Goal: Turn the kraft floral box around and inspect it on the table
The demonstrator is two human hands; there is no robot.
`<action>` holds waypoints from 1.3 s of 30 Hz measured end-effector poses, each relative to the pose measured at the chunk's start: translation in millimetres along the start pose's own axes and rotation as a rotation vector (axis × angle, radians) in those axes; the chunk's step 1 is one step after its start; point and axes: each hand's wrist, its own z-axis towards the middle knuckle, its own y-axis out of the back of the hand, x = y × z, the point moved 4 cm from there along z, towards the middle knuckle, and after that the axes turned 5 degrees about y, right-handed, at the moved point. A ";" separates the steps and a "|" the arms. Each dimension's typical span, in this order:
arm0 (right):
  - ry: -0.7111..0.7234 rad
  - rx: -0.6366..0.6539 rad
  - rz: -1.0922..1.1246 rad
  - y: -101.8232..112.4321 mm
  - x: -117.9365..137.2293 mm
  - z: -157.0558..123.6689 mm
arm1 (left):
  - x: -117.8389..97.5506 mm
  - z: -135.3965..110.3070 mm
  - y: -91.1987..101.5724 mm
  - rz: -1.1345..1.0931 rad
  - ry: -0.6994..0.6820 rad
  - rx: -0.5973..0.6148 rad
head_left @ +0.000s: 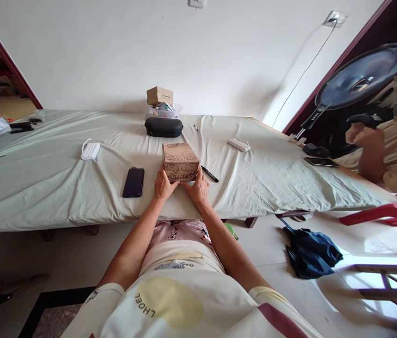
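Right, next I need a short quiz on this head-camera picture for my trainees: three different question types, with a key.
1. Multiple choice: what are the left hand and the right hand both gripping?
A) the black case
B) the patterned box
C) the clear plastic tub

2. True or false: the black case lies nearer to the person than the patterned box does.

3. Fill in the missing word: the dark phone lies on the cloth to the person's ____ of the patterned box.

Key:
1. B.
2. False; the black case lies beyond the patterned box, farther from the person.
3. Left.
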 end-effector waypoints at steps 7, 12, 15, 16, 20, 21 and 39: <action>0.025 -0.024 0.104 -6.0 -7.2 -0.3 | 5.5 0.4 -4.1 -0.086 0.015 0.002; 0.056 -0.007 0.250 -7.3 -12.0 0.7 | 9.5 1.8 -4.7 -0.143 0.031 0.003; 0.052 -0.009 0.314 -7.5 -13.1 1.8 | 10.5 2.6 -4.9 -0.184 0.026 0.005; 0.049 -0.008 0.326 -7.7 -13.1 2.1 | 10.7 2.9 -4.7 -0.197 0.026 0.002; 0.032 -0.007 0.333 -8.2 -13.5 2.8 | 12.1 3.8 -3.4 -0.210 0.061 0.010; 0.028 -0.005 0.330 -8.3 -13.8 3.0 | 12.5 4.0 -3.0 -0.207 0.073 0.016; -0.084 0.036 0.367 -9.2 -20.4 5.0 | 0.6 5.2 8.6 -0.188 -0.070 -0.033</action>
